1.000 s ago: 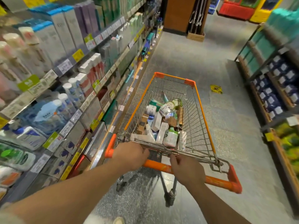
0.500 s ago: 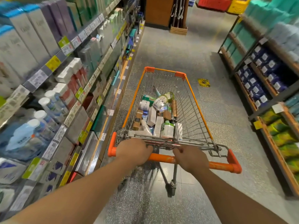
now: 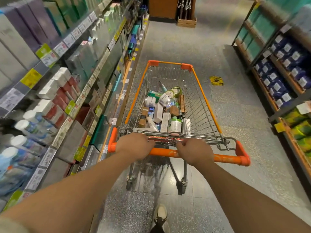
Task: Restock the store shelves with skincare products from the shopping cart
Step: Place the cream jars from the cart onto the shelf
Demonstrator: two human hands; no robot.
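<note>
We grip the orange handle (image 3: 168, 153) of the shopping cart (image 3: 200, 91) with both hands: our left hand (image 3: 134, 146) wraps its curled fingers over the bar near the cart's left end, and our right hand (image 3: 195, 153) curls round it near the middle. The skincare products (image 3: 164, 110) lie heaped in the cart's wire basket, toward its left side and near end: white boxes, a brown box, round jars and a white bottle with a green label (image 3: 175, 125). To the cart's left, close beside it, run the store shelves (image 3: 55, 78), packed with boxes and bottles behind yellow and white price tags. To the cart's right, well apart, stands another shelving unit (image 3: 277, 64) with blue packs. Ahead of the cart, a yellow floor sticker (image 3: 216, 81) marks the speckled floor. One shoe (image 3: 159, 213) shows behind the cart.
</note>
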